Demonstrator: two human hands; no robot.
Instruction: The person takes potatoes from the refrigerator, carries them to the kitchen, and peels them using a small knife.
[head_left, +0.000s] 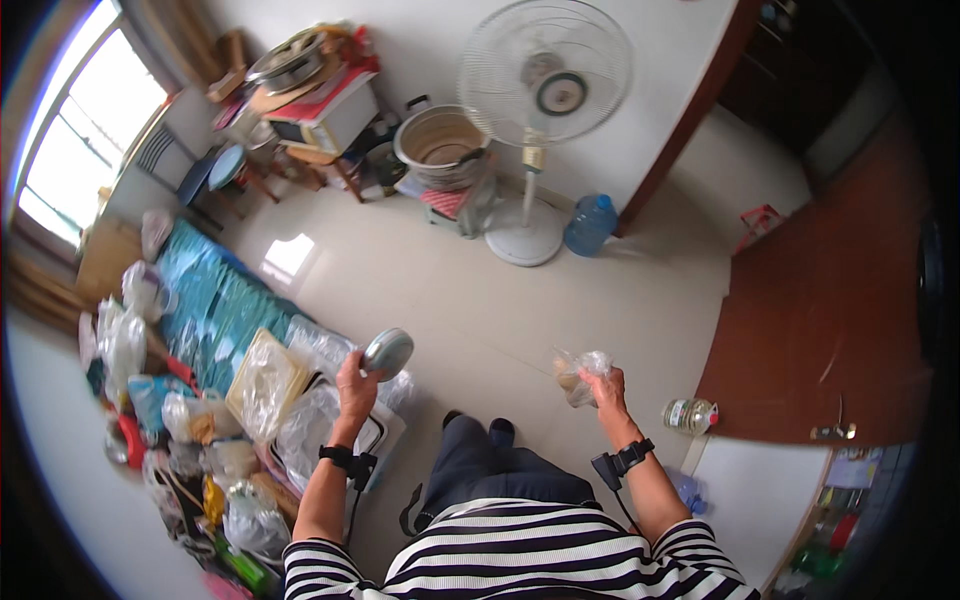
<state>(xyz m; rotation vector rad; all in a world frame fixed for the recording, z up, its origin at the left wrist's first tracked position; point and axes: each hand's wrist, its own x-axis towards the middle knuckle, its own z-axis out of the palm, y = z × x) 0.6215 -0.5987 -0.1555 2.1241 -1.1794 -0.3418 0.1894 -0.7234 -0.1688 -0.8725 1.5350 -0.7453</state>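
My left hand (355, 388) grips a round, flat container (388, 352) with a pale green-grey top, held out above the floor at the edge of the cluttered bed-like surface. In my right hand (604, 388) is a crumpled clear plastic bag (579, 375) with something tan inside, too blurred to name. Both hands are raised and well apart, with the tiled floor (480, 322) below and between them. Just left of my left wrist lie clear plastic wrapping (307, 427) and a cream plastic lid or tray (264, 382).
Several stuffed plastic bags (255, 517) crowd the left side beside a teal covering (217, 292). Ahead stand a pedestal fan (525, 236), a large pot (441, 139) and a blue water jug (591, 225). To the right are an oil bottle (688, 416) and a brown wooden door (810, 330).
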